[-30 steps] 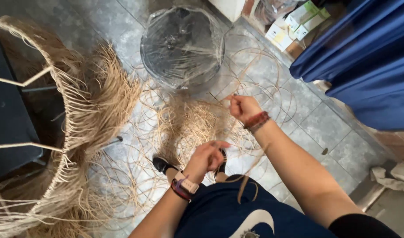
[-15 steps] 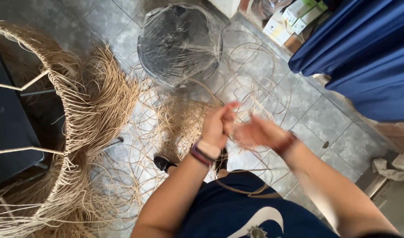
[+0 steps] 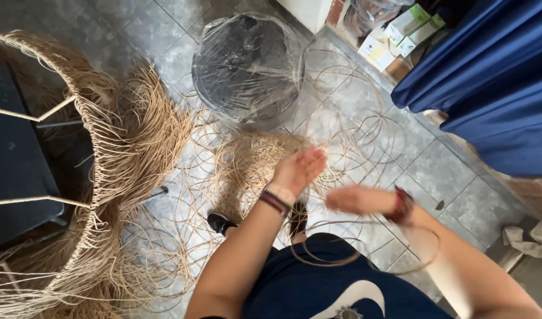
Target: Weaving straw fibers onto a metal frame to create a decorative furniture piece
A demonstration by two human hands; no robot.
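The left hand (image 3: 300,168) and right hand (image 3: 356,199) are motion-blurred above a tangle of thin cane strands (image 3: 247,162) on the tiled floor (image 3: 436,171); whether their fingers grip a strand cannot be told. A cane loop (image 3: 365,260) hangs beneath the right forearm, its ends lost in blur.

Below me, a grey tiled floor (image 3: 460,177) carries the work. Loose loops of cane (image 3: 354,118) sprawl across the tiles, thickening into a tangled heap (image 3: 247,159) near the middle. A round stool wrapped in clear film (image 3: 247,65) stands just beyond the heap. At left sits a fringed wicker frame (image 3: 105,177); small boxes (image 3: 395,35) lie top right.
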